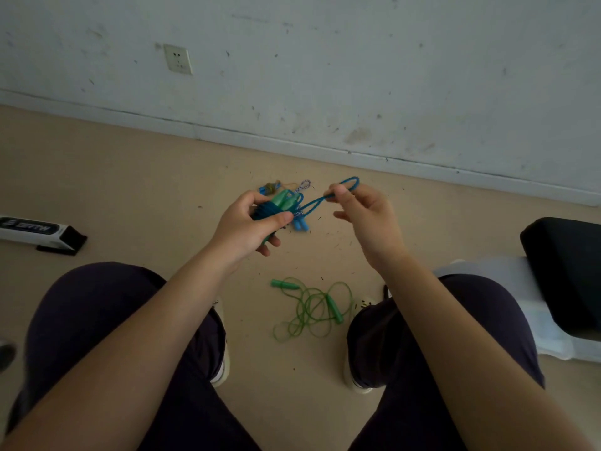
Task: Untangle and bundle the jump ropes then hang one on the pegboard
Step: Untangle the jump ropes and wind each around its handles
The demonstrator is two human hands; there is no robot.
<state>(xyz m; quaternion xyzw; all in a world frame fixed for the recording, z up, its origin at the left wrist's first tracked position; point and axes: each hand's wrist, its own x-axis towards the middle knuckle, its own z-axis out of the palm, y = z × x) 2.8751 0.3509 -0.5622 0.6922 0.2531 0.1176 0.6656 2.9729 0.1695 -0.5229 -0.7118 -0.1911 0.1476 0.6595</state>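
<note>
Hands gripping blue rope, box lettering unreadable

Left hand grips the wound rope bundle dead centre, and at its three o'clock the right hand pinches the loose rope loop running out of that bundle. Down at six o'clock a tangled jump rope lies on the floor between the two knees. Over at nine o'clock a box sits on the floor, with the wall socket at eleven on the wall behind.
</note>
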